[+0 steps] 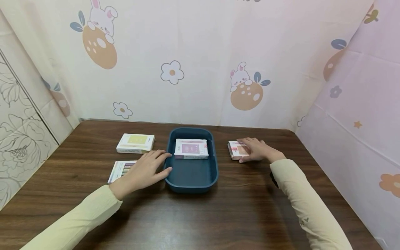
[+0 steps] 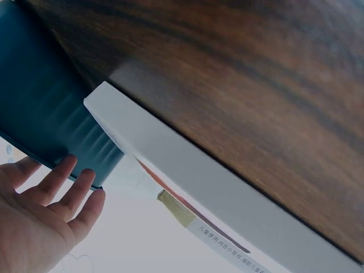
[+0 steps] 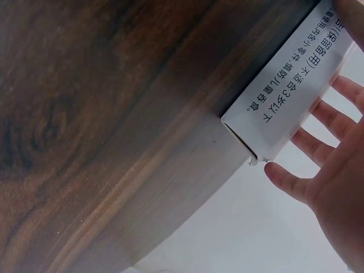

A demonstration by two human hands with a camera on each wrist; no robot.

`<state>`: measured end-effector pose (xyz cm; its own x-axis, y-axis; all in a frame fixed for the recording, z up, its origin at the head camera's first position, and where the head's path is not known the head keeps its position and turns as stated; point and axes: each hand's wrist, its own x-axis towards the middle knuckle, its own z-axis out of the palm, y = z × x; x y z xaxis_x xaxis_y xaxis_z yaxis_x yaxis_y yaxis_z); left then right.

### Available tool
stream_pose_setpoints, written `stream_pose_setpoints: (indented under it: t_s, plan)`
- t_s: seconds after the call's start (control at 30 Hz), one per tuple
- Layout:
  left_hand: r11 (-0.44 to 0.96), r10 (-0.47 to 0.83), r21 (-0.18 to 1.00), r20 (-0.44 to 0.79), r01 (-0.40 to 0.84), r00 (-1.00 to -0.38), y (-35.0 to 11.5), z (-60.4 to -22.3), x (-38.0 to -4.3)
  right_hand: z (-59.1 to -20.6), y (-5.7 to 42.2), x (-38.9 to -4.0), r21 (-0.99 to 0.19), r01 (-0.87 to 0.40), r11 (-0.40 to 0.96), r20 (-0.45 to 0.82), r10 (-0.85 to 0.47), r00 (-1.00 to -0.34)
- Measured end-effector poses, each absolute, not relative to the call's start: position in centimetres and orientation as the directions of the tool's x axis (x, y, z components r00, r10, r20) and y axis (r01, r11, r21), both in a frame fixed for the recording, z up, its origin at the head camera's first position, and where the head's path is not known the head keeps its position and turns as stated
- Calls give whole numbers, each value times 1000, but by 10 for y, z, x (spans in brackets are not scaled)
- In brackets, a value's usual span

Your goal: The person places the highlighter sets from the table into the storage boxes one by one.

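My left hand has its fingers at the left rim of a dark blue tray, fingers relaxed and spread. Inside the tray, toward its far end, lies a white box with a purple panel. To the tray's right, my right hand reaches over a small white box with an orange panel, fingers across its top and thumb at the near side. Printed text covers that box's side in the right wrist view. Partly hidden beneath my left hand is a white box with coloured sticks in its window.
A white box with a yellow panel lies at the back left of the brown wooden table. A patterned curtain hangs behind the table, and more cloth hangs along both sides.
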<state>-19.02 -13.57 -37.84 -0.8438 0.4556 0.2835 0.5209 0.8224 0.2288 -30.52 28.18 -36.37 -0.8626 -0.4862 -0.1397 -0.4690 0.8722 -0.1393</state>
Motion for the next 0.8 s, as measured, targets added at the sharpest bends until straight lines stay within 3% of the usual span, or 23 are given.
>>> stream_pose_setpoints:
  t_s: [0.8]
  plan:
    - [820,454,228,301,525,-839,-135,-380,-191,-366,282,-309,-116,-495,861,-106,-506,-856]
